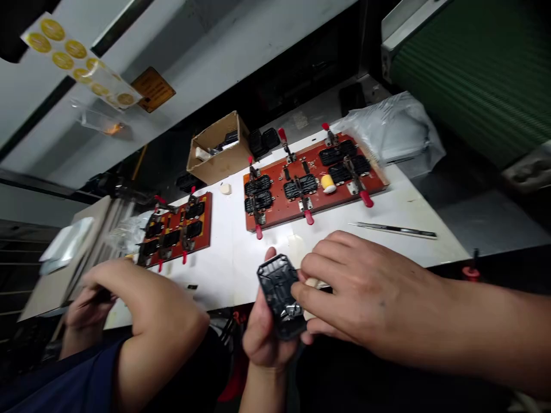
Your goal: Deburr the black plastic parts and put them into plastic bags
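My left hand point(262, 338) grips a black moulded plastic part point(280, 293) from below, just past the near edge of the white table point(224, 252). From the right, my right hand point(353, 287) comes over it; its fingertips press a small pale object point(310, 283) against the part's right side. Beyond my hands lies a red-brown clamp fixture point(314, 180) that holds several black parts under red-handled toggle clamps. A small yellow and white roll point(328, 183) sits on that fixture.
A second clamp fixture point(176, 229) lies at the left, in front of a co-worker's arm point(150, 310). A cardboard box point(217, 149) stands at the back. A thin metal tool point(396, 230) lies at right, a plastic bag point(391, 135) behind it, a green conveyor belt point(473, 63) beyond.
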Demonstrator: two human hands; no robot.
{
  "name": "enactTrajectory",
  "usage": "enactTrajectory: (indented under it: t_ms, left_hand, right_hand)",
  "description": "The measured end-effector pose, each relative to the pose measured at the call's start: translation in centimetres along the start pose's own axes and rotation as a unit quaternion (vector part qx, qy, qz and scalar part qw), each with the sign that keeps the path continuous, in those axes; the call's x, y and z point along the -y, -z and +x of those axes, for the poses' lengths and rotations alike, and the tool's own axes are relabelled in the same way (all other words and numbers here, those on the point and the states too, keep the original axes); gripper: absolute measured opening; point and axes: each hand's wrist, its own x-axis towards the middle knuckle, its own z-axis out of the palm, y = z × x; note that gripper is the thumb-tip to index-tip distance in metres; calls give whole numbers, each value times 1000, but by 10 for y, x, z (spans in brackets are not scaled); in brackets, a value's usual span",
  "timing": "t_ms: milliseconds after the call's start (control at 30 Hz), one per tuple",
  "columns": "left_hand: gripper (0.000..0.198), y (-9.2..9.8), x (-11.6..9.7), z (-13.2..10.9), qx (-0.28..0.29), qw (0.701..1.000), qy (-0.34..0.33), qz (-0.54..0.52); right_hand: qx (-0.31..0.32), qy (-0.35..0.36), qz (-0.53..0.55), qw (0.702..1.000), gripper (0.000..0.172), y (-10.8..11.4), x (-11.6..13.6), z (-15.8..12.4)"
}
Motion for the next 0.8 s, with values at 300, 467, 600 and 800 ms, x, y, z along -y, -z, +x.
enactTrajectory:
  t_ms: [300,467,600,800]
  left_hand:
    - [68,12,3,18,-52,997,51,40]
    - [73,-10,24,21,51,996,67,6]
    - [82,-20,20,22,48,998,40,-9]
    - [94,-25,26,18,32,999,12,-7]
  right_hand:
    - [133,-356,-155,912,45,-8,-128,-144]
    - [81,-353,-218,906,49,-26,-179,-157]
    - [45,-285,-220,932,51,-29,-164,-146]
    - [86,-269,-141,949,33,-58,-144,-150]
